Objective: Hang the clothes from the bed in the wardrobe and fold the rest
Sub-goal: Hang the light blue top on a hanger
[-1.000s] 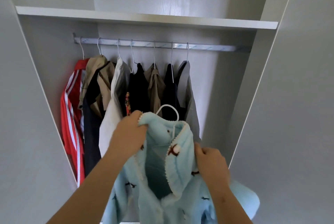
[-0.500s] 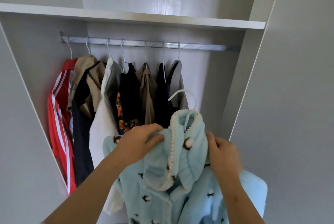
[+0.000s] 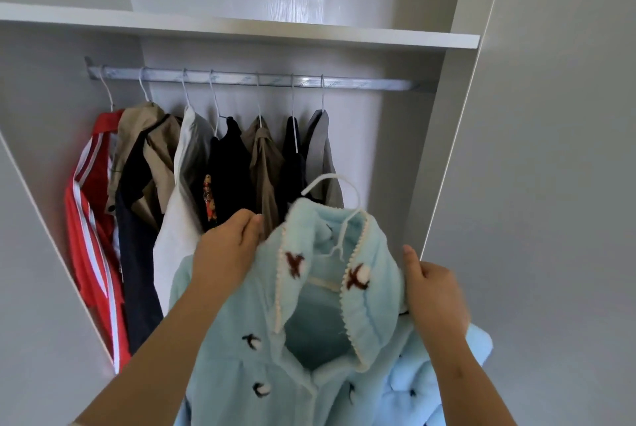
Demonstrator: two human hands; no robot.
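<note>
The left hand (image 3: 227, 253) grips the left shoulder of the pale blue fleece garment (image 3: 275, 356), fingers curled over the fabric beside the collar. Left of this grip, well apart from it, hang the red striped top (image 3: 89, 219) and the other clothes on the rail (image 3: 361, 84). Between the two grips rises the white hanger hook (image 3: 339, 184), projecting from the collar. The right hand (image 3: 433, 291) holds the right shoulder of the garment, thumb raised against the collar edge; its fingers lie behind the fabric, so full closure cannot be confirmed, but it is judged to be gripping.

Change: over the last second the garment has been lifted and carried to the right. The hook has risen from the lower part of the hung clothes toward the grey shirt (image 3: 318, 150), still below the rail.

Implication: the hanging step is in progress. A bare stretch of rail lies above the right grip; the hook must go higher before it can be seated there.
</note>
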